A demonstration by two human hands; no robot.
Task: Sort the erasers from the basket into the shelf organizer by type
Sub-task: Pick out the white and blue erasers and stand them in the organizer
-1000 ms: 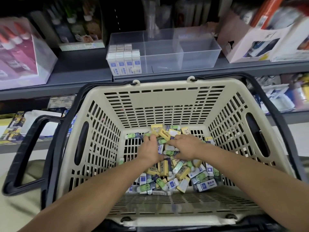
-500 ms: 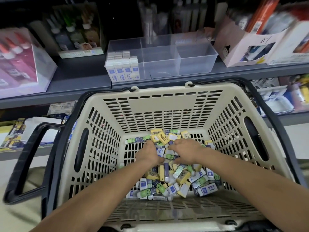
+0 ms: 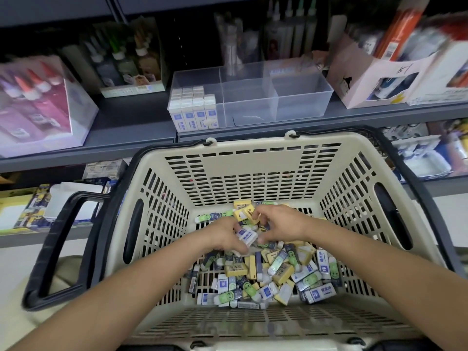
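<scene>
In the head view, a blue-and-white eraser point(image 3: 247, 235) is gripped by the left hand point(image 3: 225, 236) and a yellow eraser point(image 3: 247, 214) pinched by the right hand point(image 3: 282, 224) inside the basket point(image 3: 253, 163), where a mixed heap point(image 3: 268, 274) is left, only the left compartment point(image 3: 193, 115) of the shelf organizer point(image 3: 301, 97) having been stocked.

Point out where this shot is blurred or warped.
Head view: motion blur smears the glue bottles at left and the boxes at right; the basket and erasers in the middle are fairly sharp; the wide lens bows the shelf edge.
</scene>
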